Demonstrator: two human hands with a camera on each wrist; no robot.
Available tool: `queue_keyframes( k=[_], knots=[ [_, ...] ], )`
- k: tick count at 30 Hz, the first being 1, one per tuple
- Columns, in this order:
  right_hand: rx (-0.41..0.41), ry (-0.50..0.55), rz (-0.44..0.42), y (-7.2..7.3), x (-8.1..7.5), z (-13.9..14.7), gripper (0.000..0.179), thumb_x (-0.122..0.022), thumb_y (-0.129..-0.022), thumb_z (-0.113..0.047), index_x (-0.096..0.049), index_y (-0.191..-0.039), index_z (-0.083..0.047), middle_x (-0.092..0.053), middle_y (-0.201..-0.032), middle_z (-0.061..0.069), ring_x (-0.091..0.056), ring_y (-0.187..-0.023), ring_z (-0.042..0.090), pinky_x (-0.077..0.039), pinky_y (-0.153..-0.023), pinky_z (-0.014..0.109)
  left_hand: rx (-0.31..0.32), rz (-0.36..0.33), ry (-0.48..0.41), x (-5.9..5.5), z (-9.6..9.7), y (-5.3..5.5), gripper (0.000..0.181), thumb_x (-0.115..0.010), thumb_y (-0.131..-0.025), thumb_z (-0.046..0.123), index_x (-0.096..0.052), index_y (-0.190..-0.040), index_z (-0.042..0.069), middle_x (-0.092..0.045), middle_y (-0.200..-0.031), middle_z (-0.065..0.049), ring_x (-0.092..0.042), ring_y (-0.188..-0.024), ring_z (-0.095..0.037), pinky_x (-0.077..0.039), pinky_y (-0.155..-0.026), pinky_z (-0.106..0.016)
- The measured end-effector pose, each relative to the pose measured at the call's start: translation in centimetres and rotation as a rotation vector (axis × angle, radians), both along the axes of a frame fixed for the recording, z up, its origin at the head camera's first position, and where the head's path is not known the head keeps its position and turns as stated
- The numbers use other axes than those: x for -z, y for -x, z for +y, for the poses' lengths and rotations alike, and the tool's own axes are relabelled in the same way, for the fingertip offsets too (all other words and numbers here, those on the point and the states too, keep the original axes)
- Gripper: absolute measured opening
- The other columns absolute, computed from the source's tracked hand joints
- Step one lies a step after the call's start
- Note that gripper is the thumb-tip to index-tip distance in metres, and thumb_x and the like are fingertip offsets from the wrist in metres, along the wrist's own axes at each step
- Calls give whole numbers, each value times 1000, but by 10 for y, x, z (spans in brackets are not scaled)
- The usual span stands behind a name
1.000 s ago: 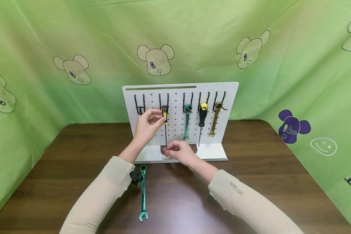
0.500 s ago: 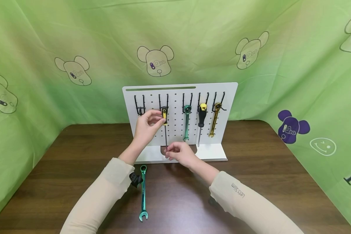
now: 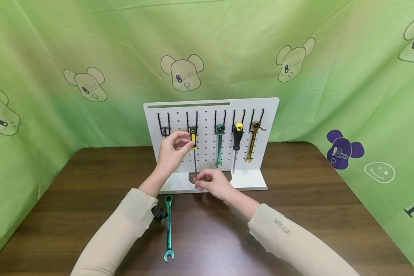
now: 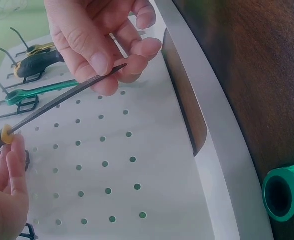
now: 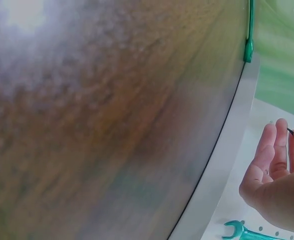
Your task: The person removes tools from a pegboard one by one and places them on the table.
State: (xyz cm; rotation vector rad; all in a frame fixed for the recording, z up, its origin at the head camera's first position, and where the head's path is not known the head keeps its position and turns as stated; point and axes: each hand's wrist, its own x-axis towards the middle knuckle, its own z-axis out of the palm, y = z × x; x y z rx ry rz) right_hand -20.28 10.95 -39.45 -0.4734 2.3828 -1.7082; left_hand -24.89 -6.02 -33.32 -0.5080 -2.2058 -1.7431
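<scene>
Screwdriver (image 3: 193, 136), black-and-yellow handle, held at both ends

Left hand (image 3: 172, 151): fingers pinch the handle. Right hand (image 3: 214, 182): fingers pinch the shaft's tip. Location: before the white pegboard (image 3: 207, 147), toward the desk's (image 3: 296, 176) far edge. Green ratcheting wrench (image 3: 169, 230): lies nearer the front edge.

I'm counting one left hand (image 3: 170, 152) and one right hand (image 3: 215, 184), making two. One held screwdriver (image 3: 193, 136) and one hanging screwdriver (image 3: 237, 138) are making another pair. One hanging green wrench (image 3: 219, 145), one gold wrench (image 3: 252, 143) and one loose green wrench (image 3: 168, 228) are adding up to three. Five double hooks (image 3: 164, 130) are jutting from one white pegboard (image 3: 209, 158), and one table (image 3: 214, 237) is standing beneath. Six cartoon heads (image 3: 186, 74) and one smiley face (image 3: 379, 172) are decorating the green cloth (image 3: 227, 38).
</scene>
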Motion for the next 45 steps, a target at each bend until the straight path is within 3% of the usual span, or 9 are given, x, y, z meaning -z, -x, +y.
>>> queue_keyframes(
  k=[6,11,15,20,23,27,31,37,45],
  knots=[
    [-20,27,17,-2,-1,-2,13,-59,-93,4,-62,-98,15,-67,-106,37,-70,-81,34,-60,-78,41,7,15,-4,-2,-1,-2,22,-73,-90,9,-68,-109,-1,-75,-96,-20,-72,-86,-24,-53,-74,-17],
    [-14,29,13,-5,-2,-3,12,-60,-91,4,-63,-97,14,-67,-107,36,-67,-74,15,-59,-75,35,13,18,-3,-3,-1,-4,22,-74,-89,8,-68,-109,0,-75,-96,-20,-72,-85,-23,-52,-71,-17],
    [-13,12,19,-6,-3,-3,15,-61,-91,2,-64,-98,14,-68,-105,34,-62,-69,7,-59,-75,39,13,21,-6,-3,-1,-6,22,-74,-89,8,-68,-109,0,-75,-96,-20,-72,-84,-21,-52,-71,-17],
    [-22,-2,46,-7,-2,-2,13,-62,-91,1,-65,-97,12,-71,-98,30,-64,-69,10,-59,-77,44,16,25,-9,-3,-2,-7,21,-74,-89,7,-68,-108,0,-75,-95,-20,-71,-83,-17,-51,-70,-17],
    [-30,-3,65,-8,-2,-1,14,-63,-90,1,-65,-97,13,-71,-96,28,-64,-70,10,-58,-74,37,17,28,-7,-4,-3,-8,21,-73,-89,7,-68,-109,0,-75,-96,-20,-72,-84,-20,-51,-70,-18],
    [-46,-1,83,-10,-4,-1,16,-62,-90,1,-65,-98,15,-70,-97,31,-63,-69,9,-58,-73,37,21,33,-7,-6,-3,-10,22,-73,-90,8,-68,-109,0,-75,-96,-20,-72,-87,-26,-52,-71,-18],
    [-59,5,95,-11,-5,0,15,-62,-90,2,-65,-98,14,-71,-90,28,-64,-69,11,-59,-74,41,22,38,-12,-7,-3,-11,22,-73,-89,7,-68,-109,1,-75,-97,-19,-72,-87,-20,-53,-73,-18],
    [-55,11,78,-15,-2,3,14,-62,-90,4,-65,-99,14,-71,-86,28,-65,-70,12,-58,-73,32,39,31,-9,-6,-2,-15,22,-73,-90,8,-68,-109,1,-75,-96,-19,-72,-87,-16,-56,-74,-20],
    [-65,35,65,-17,0,4,15,-61,-91,4,-64,-99,16,-70,-86,29,-66,-72,15,-59,-75,38,31,14,-3,-4,-3,-18,22,-73,-90,10,-68,-110,2,-76,-97,-18,-72,-88,-16,-54,-74,-20]
  ],
)
